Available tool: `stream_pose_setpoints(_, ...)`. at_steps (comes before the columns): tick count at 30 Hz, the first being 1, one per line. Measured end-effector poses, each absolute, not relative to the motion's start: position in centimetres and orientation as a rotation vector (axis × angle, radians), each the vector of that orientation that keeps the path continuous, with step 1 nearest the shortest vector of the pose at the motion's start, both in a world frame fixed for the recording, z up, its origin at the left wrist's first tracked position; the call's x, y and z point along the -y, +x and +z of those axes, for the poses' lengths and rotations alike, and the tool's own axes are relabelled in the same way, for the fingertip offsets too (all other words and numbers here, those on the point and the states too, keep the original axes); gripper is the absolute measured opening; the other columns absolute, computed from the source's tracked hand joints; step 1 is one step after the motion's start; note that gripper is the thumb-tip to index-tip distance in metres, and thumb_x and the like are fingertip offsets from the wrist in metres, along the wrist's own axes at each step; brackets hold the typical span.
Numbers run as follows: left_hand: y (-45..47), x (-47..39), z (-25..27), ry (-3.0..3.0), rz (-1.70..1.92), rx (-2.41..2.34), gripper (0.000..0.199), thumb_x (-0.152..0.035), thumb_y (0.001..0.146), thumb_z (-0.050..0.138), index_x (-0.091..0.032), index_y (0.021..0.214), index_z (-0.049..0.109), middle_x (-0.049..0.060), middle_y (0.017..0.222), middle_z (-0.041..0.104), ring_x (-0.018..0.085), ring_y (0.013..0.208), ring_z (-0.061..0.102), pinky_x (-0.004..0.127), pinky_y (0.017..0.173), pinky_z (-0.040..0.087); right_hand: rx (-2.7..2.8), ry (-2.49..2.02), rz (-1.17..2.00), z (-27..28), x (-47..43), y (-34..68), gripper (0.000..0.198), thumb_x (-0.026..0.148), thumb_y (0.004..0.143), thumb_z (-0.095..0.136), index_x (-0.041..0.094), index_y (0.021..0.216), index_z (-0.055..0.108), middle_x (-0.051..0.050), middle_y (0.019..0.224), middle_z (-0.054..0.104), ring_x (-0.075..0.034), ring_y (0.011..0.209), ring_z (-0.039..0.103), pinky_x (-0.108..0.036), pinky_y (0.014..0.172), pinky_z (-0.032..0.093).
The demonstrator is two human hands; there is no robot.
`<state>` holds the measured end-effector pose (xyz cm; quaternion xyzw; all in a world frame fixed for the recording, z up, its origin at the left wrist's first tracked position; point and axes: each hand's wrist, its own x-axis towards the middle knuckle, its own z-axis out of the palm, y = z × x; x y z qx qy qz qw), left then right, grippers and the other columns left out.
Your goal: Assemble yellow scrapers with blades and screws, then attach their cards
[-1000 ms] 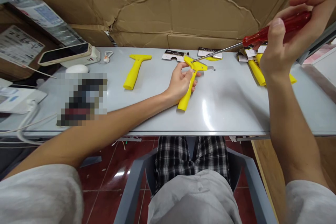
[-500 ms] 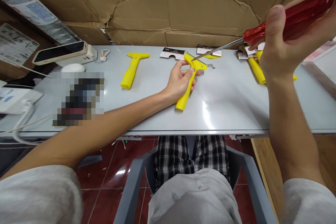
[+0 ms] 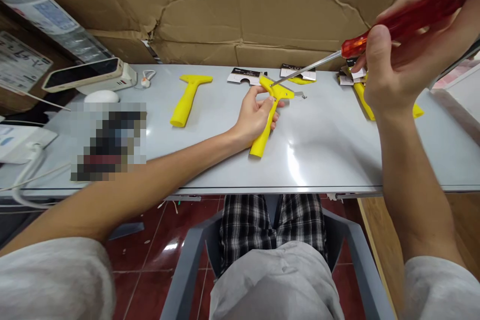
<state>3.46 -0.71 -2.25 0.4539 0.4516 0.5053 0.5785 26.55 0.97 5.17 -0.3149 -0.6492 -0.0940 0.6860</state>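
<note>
My left hand (image 3: 252, 117) is closed round the neck of a yellow plastic scraper (image 3: 262, 137), whose handle points toward me on the tabletop. High on the right, my right hand (image 3: 397, 60) grips a screwdriver (image 3: 408, 20) with a clear red handle. Its steel shaft slants down to the left, and the tip meets the scraper's head. From the right end of that head a small metal piece (image 3: 300, 94) sticks out. Another yellow scraper (image 3: 186, 101) lies left of my left hand.
Black-and-white cards (image 3: 245, 76) lie at the back, by the cardboard wall (image 3: 277, 15). More yellow scrapers (image 3: 363, 101) lie partly behind my right hand. On the left are a phone (image 3: 84, 72), a white mouse (image 3: 101, 97), a plastic bottle (image 3: 56, 20) and cables.
My right hand has shifted slightly left and its fingers have turned on the screwdriver handle. The tip stays at the scraper's head, and my left hand keeps its grip.
</note>
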Motion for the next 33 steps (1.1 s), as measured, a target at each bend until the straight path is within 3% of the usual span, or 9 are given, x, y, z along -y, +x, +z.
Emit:
stream_pose_setpoints(5,3.5,0.7,-2.4,1.075,1.177,-1.042,0.014,-0.018,0.109,0.055,-0.024,0.12,0.047,0.006,0.098,0.075,0.009,0.055,0.056,0.024,0.047,0.044,1.384,-0.971,-0.358,5.4,-1.2,27.5,0.031,0.051,0.094,0.076,0.049,0.122,0.062,0.005,0.132,0.059,-0.033,0.143,0.062,-0.027,0.081,0.066)
stream_pose_setpoints(9,3.4,0.6,-2.5,1.065,1.185,-1.028,0.02,-0.019,0.107,0.06,-0.025,0.123,0.049,0.006,0.098,0.073,0.009,0.055,0.056,0.023,0.048,0.045,1.434,-0.838,-0.272,5.4,-1.7,27.9,0.016,0.056,0.104,0.065,0.042,0.112,0.064,0.006,0.116,0.061,-0.02,0.13,0.068,-0.031,0.104,0.062)
stream_pose_setpoints(12,3.4,0.6,-2.5,1.06,1.182,-1.037,0.026,-0.02,0.106,0.063,-0.026,0.127,0.049,0.006,0.099,0.073,0.009,0.055,0.056,0.023,0.048,0.045,1.473,-0.723,-0.256,5.4,-1.8,28.0,0.018,0.054,0.103,0.065,0.042,0.117,0.064,0.009,0.122,0.063,-0.009,0.104,0.072,-0.028,0.097,0.062)
stream_pose_setpoints(14,3.5,0.7,-2.4,1.055,1.183,-1.041,0.028,-0.02,0.106,0.064,-0.026,0.129,0.049,0.006,0.099,0.073,0.009,0.056,0.056,0.023,0.048,0.045,1.479,-0.788,-0.285,5.5,-1.8,28.2,0.022,0.055,0.102,0.068,0.044,0.121,0.064,0.009,0.128,0.063,-0.013,0.11,0.073,-0.028,0.094,0.064)
stream_pose_setpoints(17,3.4,0.7,-2.3,1.068,1.183,-1.025,0.027,-0.021,0.106,0.064,-0.025,0.128,0.049,0.007,0.1,0.074,0.009,0.056,0.057,0.023,0.048,0.045,1.419,-0.898,-0.335,5.6,-1.9,28.6,0.022,0.061,0.101,0.069,0.043,0.114,0.065,0.005,0.121,0.062,-0.019,0.128,0.068,-0.028,0.101,0.065)
stream_pose_setpoints(21,3.3,0.6,-2.4,1.087,1.188,-1.012,0.026,-0.024,0.105,0.066,-0.024,0.126,0.05,0.008,0.101,0.074,0.009,0.056,0.057,0.022,0.047,0.045,1.278,-0.892,-0.399,5.3,-2.8,29.0,0.026,0.059,0.103,0.066,0.034,0.108,0.067,0.006,0.112,0.058,-0.008,0.117,0.063,-0.022,0.109,0.058)
stream_pose_setpoints(28,3.4,0.4,-2.7,1.107,1.195,-1.002,0.023,-0.025,0.107,0.064,-0.024,0.125,0.049,0.008,0.1,0.075,0.009,0.055,0.055,0.022,0.046,0.044,1.32,-0.732,-0.523,5.3,-4.7,29.6,0.015,0.039,0.105,0.069,0.026,0.098,0.066,0.0,0.095,0.06,-0.012,0.091,0.059,-0.03,0.089,0.053)
stream_pose_setpoints(33,3.4,0.4,-2.7,1.104,1.2,-0.992,0.023,-0.023,0.107,0.063,-0.024,0.124,0.049,0.007,0.098,0.074,0.009,0.055,0.055,0.022,0.047,0.044,1.286,-0.693,-0.524,5.3,-5.3,29.7,0.014,0.038,0.104,0.071,0.027,0.097,0.066,-0.001,0.094,0.061,-0.013,0.086,0.06,-0.03,0.083,0.054)
